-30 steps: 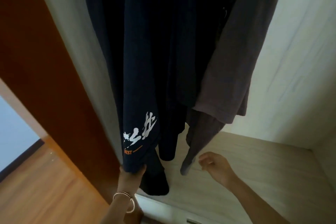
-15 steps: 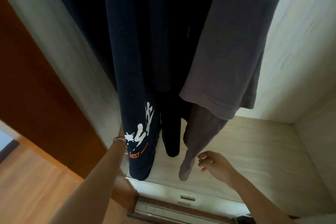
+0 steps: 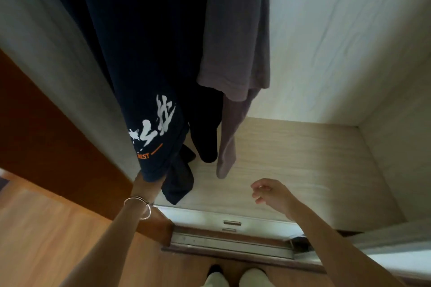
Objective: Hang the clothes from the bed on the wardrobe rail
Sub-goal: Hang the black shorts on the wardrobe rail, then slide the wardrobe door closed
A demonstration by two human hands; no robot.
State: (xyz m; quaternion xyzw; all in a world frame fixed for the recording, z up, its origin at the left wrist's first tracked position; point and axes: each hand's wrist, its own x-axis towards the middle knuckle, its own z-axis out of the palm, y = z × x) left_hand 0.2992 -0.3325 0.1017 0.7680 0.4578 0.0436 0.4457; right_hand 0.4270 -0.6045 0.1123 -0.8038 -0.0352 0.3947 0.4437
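Navy garment (image 3: 144,53), w/ white-and-orange print near its hem, hangs at centre-left of frame, its lower edge at lower centre. Left hand (image 3: 146,186), thin bangle (image 3: 139,208) on the wrist, is raised to that hem. Its fingers are behind the cloth, so can't tell if they pinch it or only touch it. Right hand (image 3: 271,194), lower right of centre, hangs in the air w/ fingers loosely curled, nothing in it, apart from every garment.

Just beyond, a black garment (image 3: 206,142) and a grey-brown garment (image 3: 235,30) hang beside the navy one, pressed close. Their ends are low, near the wardrobe base; can't tell if any touch it. Rail and hangers are out of shot at top.

Handling, as a judgement: all look like soft, light, limp fabric, not slippery, not fragile. A tug at the hem will prob. only swing or stretch them. Better hold is up at the hanger or shoulders; the hem is OK for straightening only.

Room: wood floor (image 3: 46,228) at lower left, then a sliding-door track (image 3: 231,245) and drawer handles (image 3: 232,223) at bottom centre. Beyond are the pale wood-grain wardrobe base (image 3: 303,158) mid-right, a brown door (image 3: 46,123) at left and a pale back wall (image 3: 338,30) at upper right.
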